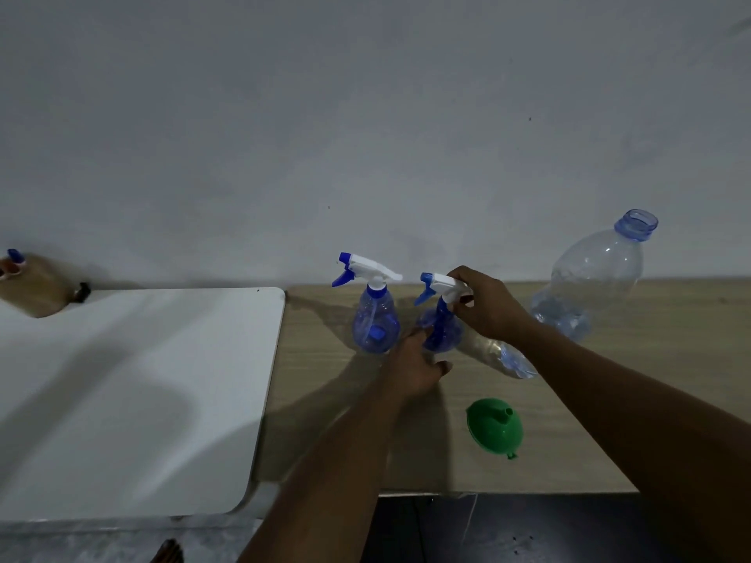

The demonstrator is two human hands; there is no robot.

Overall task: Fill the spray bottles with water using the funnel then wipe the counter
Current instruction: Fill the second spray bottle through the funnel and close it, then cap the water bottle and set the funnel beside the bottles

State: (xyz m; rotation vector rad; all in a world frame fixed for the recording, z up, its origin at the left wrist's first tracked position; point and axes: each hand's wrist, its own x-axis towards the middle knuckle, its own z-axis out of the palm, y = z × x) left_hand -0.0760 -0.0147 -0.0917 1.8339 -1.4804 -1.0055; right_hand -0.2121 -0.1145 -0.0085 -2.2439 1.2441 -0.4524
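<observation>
Blue, upright on the counter (325,420), the right spray bottle (441,329) has the right hand (489,308) curling its fingers (459,274) round the trigger head (441,283), the left hand (414,367) gripping its body from 7 o'clock, and the funnel (493,426) at 5 o'clock.

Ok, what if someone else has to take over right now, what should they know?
Left hand holds the body of the held spray bottle; right hand grips its white spray head. The other spray bottle stands beside it, head on. The green funnel lies spout-up on the counter; the big open bottle stands at the right. Done: nothing filled that shows. Left: take heads off, fill both through the funnel, wipe.
</observation>
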